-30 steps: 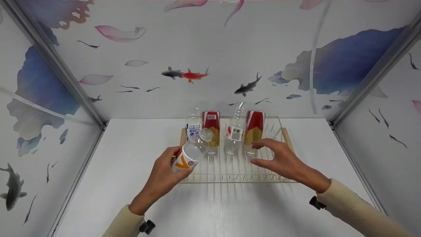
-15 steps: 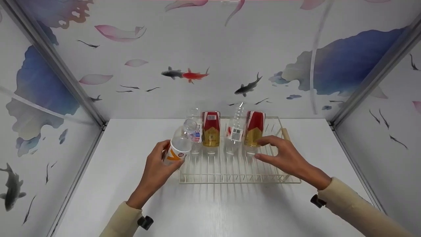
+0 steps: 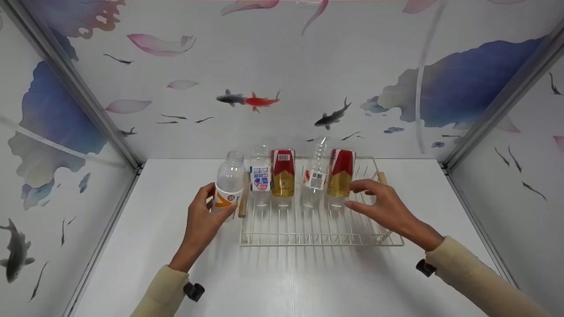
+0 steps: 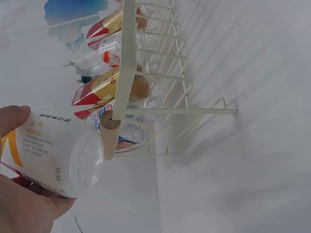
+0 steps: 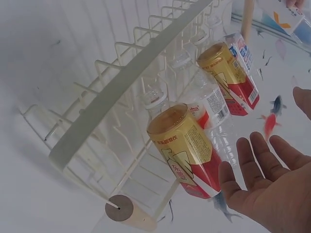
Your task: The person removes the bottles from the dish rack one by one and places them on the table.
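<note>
My left hand grips a clear plastic bottle with a white and orange label, fingers and thumb round its lower part. The bottle is off the left side of a cream wire rack, neck up. In the left wrist view its clear base is near the rack's wooden handle. My right hand holds nothing. Its fingers are spread and bent beside the right red-and-gold container. In the right wrist view the fingertips are close to that container.
On the rack stand a clear bottle with a blue-and-white label, another red-and-gold container and a clear ribbed bottle. The rack has a wooden handle at its right. A patterned wall rises behind the white table.
My left hand has carried the bottle leftward from over the rack to beyond its left handle, and the bottle has turned from tilted to nearly upright. My right hand has shifted slightly right.
</note>
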### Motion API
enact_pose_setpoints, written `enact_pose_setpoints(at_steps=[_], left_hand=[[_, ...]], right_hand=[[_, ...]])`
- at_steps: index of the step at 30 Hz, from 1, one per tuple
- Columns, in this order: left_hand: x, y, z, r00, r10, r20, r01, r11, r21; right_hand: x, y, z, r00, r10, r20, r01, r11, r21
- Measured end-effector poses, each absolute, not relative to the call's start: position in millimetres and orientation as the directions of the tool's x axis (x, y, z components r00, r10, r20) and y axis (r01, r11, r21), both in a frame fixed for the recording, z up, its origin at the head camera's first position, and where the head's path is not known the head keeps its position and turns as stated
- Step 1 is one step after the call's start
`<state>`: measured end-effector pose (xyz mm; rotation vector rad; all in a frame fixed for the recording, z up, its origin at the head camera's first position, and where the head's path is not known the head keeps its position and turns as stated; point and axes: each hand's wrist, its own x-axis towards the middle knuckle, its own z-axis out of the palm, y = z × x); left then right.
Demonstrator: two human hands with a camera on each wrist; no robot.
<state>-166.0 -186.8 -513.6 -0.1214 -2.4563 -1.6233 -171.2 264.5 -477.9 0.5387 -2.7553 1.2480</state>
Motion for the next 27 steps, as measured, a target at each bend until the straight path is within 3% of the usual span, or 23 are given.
enact_pose_setpoints(at_steps=[16,27], left_hand=[[-183.6,-206.5,-531.6,-0.964,-0.132,0.229,0.161,0.393,0.905],[-196.1,-208.5,-553.4,-0.970,-0.167,0.177,0.108,0.356,0.928]], right_hand=[[-186.3,277.5,-490.4,-0.954,-0.235,0.187,-0.296,0.636,-0.713],[-199.8,278.7,-500.7,-0.965,-0.204,0.167,-0.261,0.653,-0.711]])
